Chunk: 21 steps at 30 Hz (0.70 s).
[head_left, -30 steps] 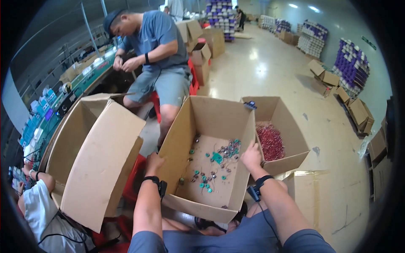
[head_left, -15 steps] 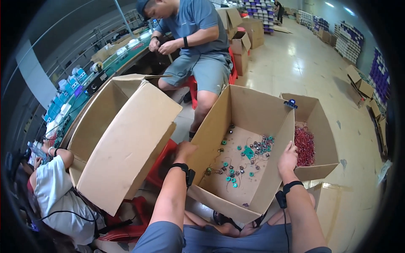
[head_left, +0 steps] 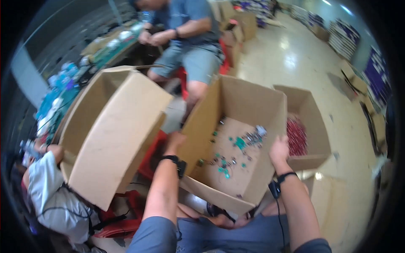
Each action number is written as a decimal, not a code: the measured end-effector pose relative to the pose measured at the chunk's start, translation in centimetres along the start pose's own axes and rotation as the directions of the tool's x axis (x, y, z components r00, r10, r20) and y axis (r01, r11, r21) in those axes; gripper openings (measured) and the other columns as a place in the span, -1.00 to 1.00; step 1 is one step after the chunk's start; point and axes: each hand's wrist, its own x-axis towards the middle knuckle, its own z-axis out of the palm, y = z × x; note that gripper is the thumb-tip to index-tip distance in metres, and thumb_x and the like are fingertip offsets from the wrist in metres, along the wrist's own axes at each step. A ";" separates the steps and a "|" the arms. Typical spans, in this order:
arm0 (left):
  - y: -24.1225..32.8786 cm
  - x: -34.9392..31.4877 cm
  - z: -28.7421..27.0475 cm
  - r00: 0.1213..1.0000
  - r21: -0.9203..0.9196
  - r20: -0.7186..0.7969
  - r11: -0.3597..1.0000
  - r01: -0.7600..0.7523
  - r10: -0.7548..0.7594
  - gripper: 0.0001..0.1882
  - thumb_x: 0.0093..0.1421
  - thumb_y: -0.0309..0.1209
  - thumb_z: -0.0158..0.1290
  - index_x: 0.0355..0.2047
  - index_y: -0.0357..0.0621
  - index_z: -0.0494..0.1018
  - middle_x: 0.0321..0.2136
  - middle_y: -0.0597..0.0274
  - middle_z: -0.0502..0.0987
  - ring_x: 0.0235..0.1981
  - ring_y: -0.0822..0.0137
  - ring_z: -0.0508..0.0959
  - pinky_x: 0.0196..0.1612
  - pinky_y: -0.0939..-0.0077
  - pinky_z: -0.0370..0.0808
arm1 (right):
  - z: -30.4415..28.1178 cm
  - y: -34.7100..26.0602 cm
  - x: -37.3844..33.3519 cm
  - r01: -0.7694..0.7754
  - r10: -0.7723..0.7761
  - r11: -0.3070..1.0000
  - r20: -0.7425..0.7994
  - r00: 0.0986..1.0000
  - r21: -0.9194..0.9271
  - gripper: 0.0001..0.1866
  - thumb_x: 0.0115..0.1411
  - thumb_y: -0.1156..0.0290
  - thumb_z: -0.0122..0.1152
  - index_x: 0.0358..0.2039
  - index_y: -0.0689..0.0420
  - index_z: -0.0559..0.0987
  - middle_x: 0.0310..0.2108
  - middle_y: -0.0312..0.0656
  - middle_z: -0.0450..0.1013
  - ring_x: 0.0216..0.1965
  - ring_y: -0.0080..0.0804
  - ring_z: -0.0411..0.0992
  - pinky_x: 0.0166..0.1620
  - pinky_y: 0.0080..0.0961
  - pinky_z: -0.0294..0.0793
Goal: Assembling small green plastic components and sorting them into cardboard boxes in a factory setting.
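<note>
Motion blur, glare on floor (head_left: 291, 63), dark edges

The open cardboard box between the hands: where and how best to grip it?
The box looks best gripped by the upper edges of its side walls, left hand from the left, right hand from the right: the open top exposes thin edges, and loose parts inside favour a level, two-sided hold.

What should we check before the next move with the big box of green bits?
1. Right hand on the middle box's right wall: ok.
2. Left hand gripping firmly: cannot tell; it's at the left wall, but blurred.
3. Green bits inside the middle box: ok, scattered on its bottom.
4. Red bits inside the right-hand box: ok.
5. Room beside the co-worker's leg: probably not ok; it looks very close.
</note>
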 end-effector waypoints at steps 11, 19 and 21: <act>0.1 0.3 0.9 0.991 -0.076 -0.089 0.992 -0.104 0.097 -0.47 -0.07 -0.12 0.14 -0.23 -0.34 0.57 -0.20 -0.23 0.56 -0.10 -0.10 0.56 -0.05 0.17 0.50 | -3.8 -1.1 -0.1 -0.065 0.046 0.990 0.141 0.989 0.129 -0.80 0.15 0.45 0.05 -0.21 0.22 0.50 -0.13 0.04 0.27 -0.27 -0.02 0.53 -0.24 -0.29 0.61; 0.5 -0.3 0.6 0.995 -0.081 -0.079 0.995 -0.064 0.057 -0.47 -0.08 -0.13 0.13 -0.24 -0.35 0.57 -0.21 -0.24 0.56 -0.10 -0.09 0.57 -0.06 0.19 0.51 | -4.3 -1.1 -0.5 -0.087 0.061 0.983 0.155 0.986 0.162 -0.81 0.18 0.46 0.00 -0.26 0.27 0.52 -0.14 0.08 0.29 -0.25 0.01 0.53 -0.22 -0.19 0.59; -0.3 0.2 0.4 0.992 -0.118 -0.106 0.990 -0.075 0.062 -0.51 -0.07 -0.15 0.17 -0.27 -0.34 0.58 -0.29 -0.14 0.60 -0.21 0.02 0.61 -0.17 0.24 0.52 | -4.8 -1.5 -0.3 -0.076 0.046 0.982 0.165 0.985 0.176 -0.81 0.17 0.46 0.01 -0.26 0.27 0.52 -0.14 0.08 0.29 -0.26 0.02 0.54 -0.21 -0.18 0.59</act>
